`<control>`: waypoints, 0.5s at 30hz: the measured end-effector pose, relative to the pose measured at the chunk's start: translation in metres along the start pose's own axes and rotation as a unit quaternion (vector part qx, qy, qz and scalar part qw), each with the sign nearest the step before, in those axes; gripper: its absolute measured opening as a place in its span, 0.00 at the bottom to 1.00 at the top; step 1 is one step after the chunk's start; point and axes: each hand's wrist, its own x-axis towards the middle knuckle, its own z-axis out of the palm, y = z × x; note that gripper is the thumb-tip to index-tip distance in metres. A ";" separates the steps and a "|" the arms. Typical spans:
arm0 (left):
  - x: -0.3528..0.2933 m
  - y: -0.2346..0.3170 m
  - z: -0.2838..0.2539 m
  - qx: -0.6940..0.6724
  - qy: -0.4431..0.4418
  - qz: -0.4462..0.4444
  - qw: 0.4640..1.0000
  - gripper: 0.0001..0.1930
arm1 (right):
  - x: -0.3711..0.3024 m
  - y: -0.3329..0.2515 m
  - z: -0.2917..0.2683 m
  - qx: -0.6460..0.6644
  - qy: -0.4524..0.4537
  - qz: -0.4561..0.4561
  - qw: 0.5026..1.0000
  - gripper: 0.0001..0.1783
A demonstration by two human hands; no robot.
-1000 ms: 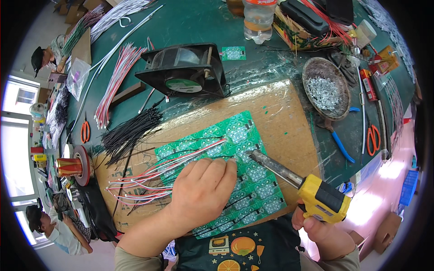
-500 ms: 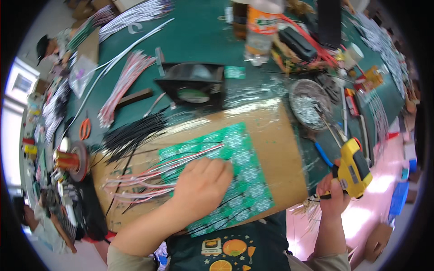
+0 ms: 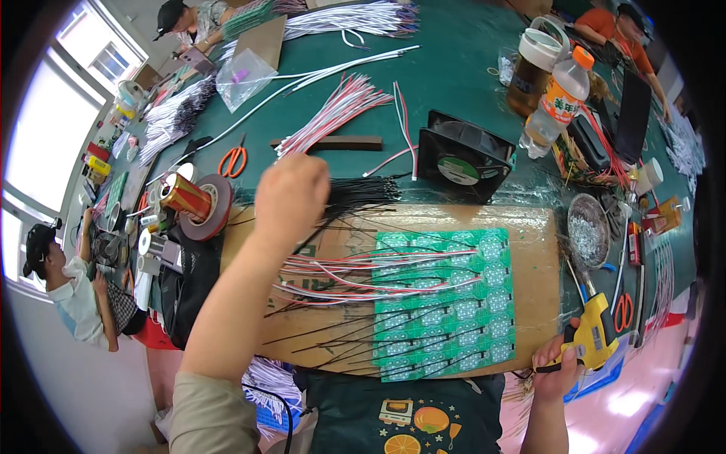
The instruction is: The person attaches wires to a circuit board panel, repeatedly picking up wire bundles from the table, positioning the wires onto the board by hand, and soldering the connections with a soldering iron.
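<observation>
My left hand [image 3: 291,197] is curled closed at the near end of a bundle of red and white wires [image 3: 333,113]. Its fingertips are hidden, so what they hold cannot be made out. Just right of it lies a pile of black wires [image 3: 367,193]. My right hand [image 3: 556,367] grips a yellow and black soldering gun [image 3: 590,337] by its handle, at the right of the cardboard. Between the hands is a green circuit board panel [image 3: 495,303]. Red and white wires [image 3: 340,261] reach across its upper rows, black wires [image 3: 340,340] across its lower ones.
The panel lies on a cardboard sheet [image 3: 537,242]. Beyond stand a black fan [image 3: 465,155], a bottle [image 3: 556,106] and a lidded cup [image 3: 533,68]. A bowl of metallic scraps [image 3: 587,231] sits right; a solder spool [image 3: 215,208] and orange scissors [image 3: 233,160] left. Other people sit around.
My left hand has left the panel and moved up and left to the wire bundle. My right hand still holds the soldering gun. The whole view has shifted, showing more of the left side.
</observation>
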 end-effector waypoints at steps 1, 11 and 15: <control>0.003 -0.018 0.001 0.027 -0.007 -0.051 0.998 0.05 | 0.000 0.000 0.001 0.001 -0.004 -0.002 1.000 0.31; 0.005 -0.067 0.019 0.026 -0.122 -0.258 0.958 0.13 | 0.002 -0.004 0.009 -0.019 0.006 -0.001 1.000 0.28; 0.013 -0.065 0.018 -0.014 -0.128 -0.264 0.956 0.11 | 0.003 -0.003 0.007 -0.018 0.000 -0.005 1.000 0.28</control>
